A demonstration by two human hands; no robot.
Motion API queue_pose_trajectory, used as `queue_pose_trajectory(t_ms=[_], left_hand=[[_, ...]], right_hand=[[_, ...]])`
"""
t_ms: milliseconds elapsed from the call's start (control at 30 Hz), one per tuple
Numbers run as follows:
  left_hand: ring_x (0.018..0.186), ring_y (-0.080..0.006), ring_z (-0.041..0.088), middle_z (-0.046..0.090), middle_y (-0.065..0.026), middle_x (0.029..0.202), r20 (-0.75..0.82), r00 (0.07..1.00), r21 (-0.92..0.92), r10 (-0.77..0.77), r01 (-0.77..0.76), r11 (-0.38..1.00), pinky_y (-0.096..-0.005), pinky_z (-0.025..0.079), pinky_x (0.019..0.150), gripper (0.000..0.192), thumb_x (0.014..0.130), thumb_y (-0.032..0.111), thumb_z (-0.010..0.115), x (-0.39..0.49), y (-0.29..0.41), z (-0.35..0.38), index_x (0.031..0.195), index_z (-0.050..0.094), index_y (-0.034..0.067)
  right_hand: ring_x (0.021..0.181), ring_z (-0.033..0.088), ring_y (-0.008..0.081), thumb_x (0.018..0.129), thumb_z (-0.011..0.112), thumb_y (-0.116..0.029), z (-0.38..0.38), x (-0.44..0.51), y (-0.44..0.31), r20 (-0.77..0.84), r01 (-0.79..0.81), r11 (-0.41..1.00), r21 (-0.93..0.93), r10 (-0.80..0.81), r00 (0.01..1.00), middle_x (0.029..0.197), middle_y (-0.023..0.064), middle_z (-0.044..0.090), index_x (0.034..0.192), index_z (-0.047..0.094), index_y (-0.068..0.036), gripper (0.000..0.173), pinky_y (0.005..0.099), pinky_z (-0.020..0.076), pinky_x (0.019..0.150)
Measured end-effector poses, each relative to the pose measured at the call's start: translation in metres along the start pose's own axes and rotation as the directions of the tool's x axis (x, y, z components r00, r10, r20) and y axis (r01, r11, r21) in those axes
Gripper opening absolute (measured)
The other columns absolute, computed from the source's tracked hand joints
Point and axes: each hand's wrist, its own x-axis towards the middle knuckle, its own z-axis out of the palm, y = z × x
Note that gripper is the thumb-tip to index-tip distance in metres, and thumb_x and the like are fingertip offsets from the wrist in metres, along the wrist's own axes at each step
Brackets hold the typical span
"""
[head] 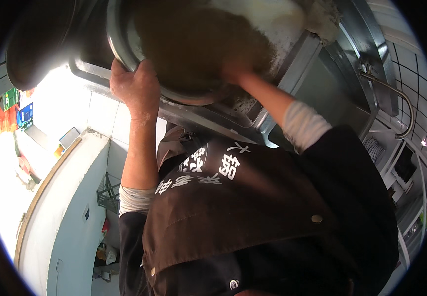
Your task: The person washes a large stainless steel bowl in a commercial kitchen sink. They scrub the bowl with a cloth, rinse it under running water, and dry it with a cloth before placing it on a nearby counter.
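My left hand point(135, 83) grips the near left rim of a large round metal basin point(114, 37), thumb and fingers wrapped over the edge. Dark brown, murky contents point(195, 44) fill much of the basin; whether they are liquid or something soaking I cannot tell. Over this brown area my right hand point(238, 69) is blurred by motion, its fingers lost in the dark. Whether it holds anything is hidden. A pale, cloudy patch point(276, 16) shows at the basin's far right. The basin rests over a stainless steel sink point(213, 124).
To the right lies another sink compartment point(333, 87), with a curved metal faucet point(407, 101) beyond. A white rack point(420, 162) stands at far right. A dark round vessel point(38, 48) is at upper left, and a low partition wall point(69, 177) stands on the left.
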Motion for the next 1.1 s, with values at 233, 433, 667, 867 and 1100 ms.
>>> queue_pose_trajectory(t_ms=[233, 433, 667, 867, 1100], left_hand=[[0.073, -0.0146, 0.059, 0.064, -0.0075, 0.08, 0.098, 0.995, 0.023, 0.032, -0.035, 0.999, -0.0279, 0.048, 0.07, 0.026, 0.077, 0.012, 0.067, -0.023, -0.003, -0.003, 0.096, 0.062, -0.004], [0.073, -0.0164, 0.06, 0.064, -0.0089, 0.077, 0.032, 0.993, -0.029, 0.112, -0.112, 0.993, -0.0303, 0.049, 0.071, 0.026, 0.075, 0.011, 0.066, -0.033, -0.007, 0.004, 0.096, 0.06, -0.003], [0.068, -0.0309, 0.062, 0.064, -0.0152, 0.073, 0.038, 0.993, -0.019, 0.115, -0.114, 0.993, -0.0395, 0.05, 0.068, 0.02, 0.073, 0.013, 0.063, -0.039, 0.01, 0.007, 0.086, 0.057, -0.001], [0.065, -0.0304, 0.06, 0.063, -0.0145, 0.071, 0.06, 0.993, 0.017, 0.104, -0.105, 0.994, -0.0393, 0.049, 0.066, 0.015, 0.072, 0.011, 0.062, -0.038, 0.016, 0.005, 0.078, 0.053, 0.0], [0.063, -0.0296, 0.059, 0.062, -0.0131, 0.072, 0.138, 0.986, 0.013, 0.098, -0.101, 0.995, -0.0384, 0.05, 0.066, 0.015, 0.074, 0.012, 0.065, -0.041, 0.012, 0.01, 0.079, 0.055, 0.002]], right_hand=[[0.106, 0.066, 0.0297, 0.093, 0.054, -0.032, 0.048, 0.037, 0.024, -0.396, -0.324, 0.944, -0.07, 0.272, 0.877, 0.119, 0.0143, 0.068, 0.111, 0.073, -0.012, 0.033, 0.0474, 0.0524, 0.087], [0.116, 0.061, 0.0311, 0.099, 0.045, -0.03, -0.036, -0.036, -0.046, 0.064, 0.086, 0.994, 0.06, -0.09, 0.994, 0.127, 0.0137, 0.064, 0.126, 0.065, -0.013, 0.038, 0.0468, 0.0467, 0.098], [0.12, 0.055, 0.0378, 0.1, 0.042, -0.025, -0.049, -0.106, -0.082, -0.324, 0.245, 0.524, 0.816, 0.062, 0.944, 0.123, 0.0181, 0.063, 0.123, 0.063, -0.007, 0.036, 0.0446, 0.0434, 0.103], [0.109, 0.064, 0.0363, 0.09, 0.054, -0.019, 0.0, -0.075, -0.042, -0.223, -0.11, 0.829, 0.549, 0.272, 0.936, 0.121, 0.0197, 0.065, 0.117, 0.065, -0.004, 0.033, 0.0463, 0.0504, 0.094], [0.107, 0.065, 0.0382, 0.086, 0.058, -0.022, 0.0, -0.012, -0.004, 0.173, -0.086, 0.994, 0.074, 0.072, 0.982, 0.12, 0.0198, 0.066, 0.127, 0.061, -0.005, 0.044, 0.0483, 0.0529, 0.092]])
